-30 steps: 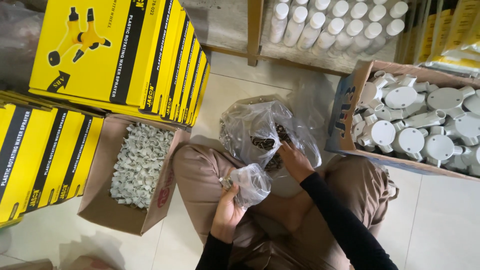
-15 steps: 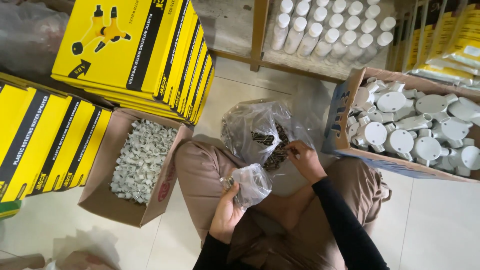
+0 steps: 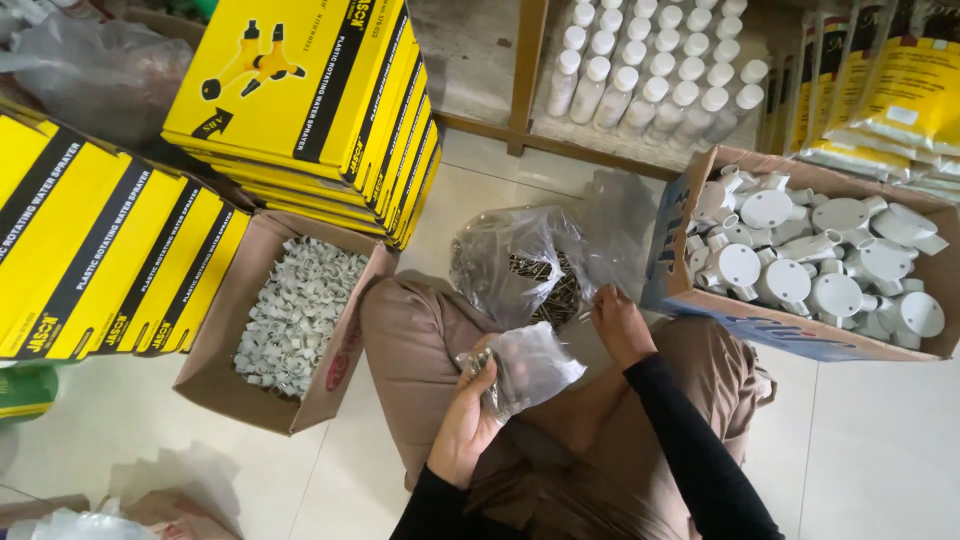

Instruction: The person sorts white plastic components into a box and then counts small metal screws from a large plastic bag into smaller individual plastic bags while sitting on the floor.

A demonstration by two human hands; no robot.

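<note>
- Clear plastic small bag (image 3: 530, 365) is sitting in the lap, the left hand (image 3: 465, 425) closing around its neck.
- The right hand (image 3: 618, 325) is pinching dark screws at the big bag (image 3: 520, 265), at 12 o'clock from the small bag.
- A clip box (image 3: 290, 330) is lying at 9 o'clock, a fittings box (image 3: 810, 260) at 2 o'clock.

Single head-worn view, looks steeply down from above the seated person's lap, close to both hands: left hand (image 3: 468, 420), right hand (image 3: 618, 325). Frame top faces away from the person toward a wooden shelf (image 3: 527, 70); tiled floor (image 3: 880, 450) fills the lower edges. No second view to overlap.
</note>
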